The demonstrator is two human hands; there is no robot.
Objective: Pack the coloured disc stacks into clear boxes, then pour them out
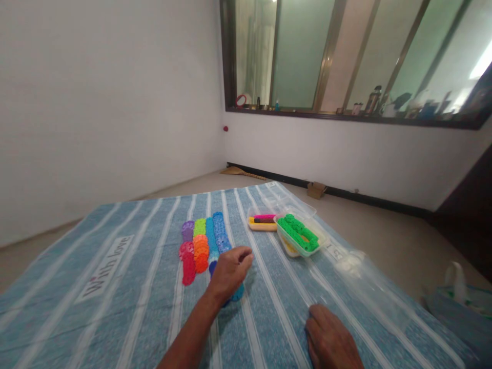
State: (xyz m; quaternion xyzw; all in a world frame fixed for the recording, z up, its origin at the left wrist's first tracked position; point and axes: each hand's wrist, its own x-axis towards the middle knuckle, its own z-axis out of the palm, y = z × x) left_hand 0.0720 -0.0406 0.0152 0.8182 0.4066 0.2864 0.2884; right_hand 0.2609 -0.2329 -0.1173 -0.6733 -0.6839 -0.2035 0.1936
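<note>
Your left hand on the blue row, right hand flat on the cloth.

Your left hand [229, 271] has its fingers curled down onto the near end of the blue disc row [220, 237]; a firm grasp cannot be told. Just left of those fingers lie the orange row [200, 253] and red row [187, 262]. Your right hand [331, 339] rests released on the striped blanket [115, 287], well apart from the tray of green pieces [299, 234].

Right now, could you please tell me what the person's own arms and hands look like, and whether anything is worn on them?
Both are bare. The left hand shows with its forearm uncovered right down to the picture's bottom edge: no sleeve, watch, bracelet or glove. The right hand shows only as far as the wrist, also without glove or ring that I can make out. No markings show on either.
</note>
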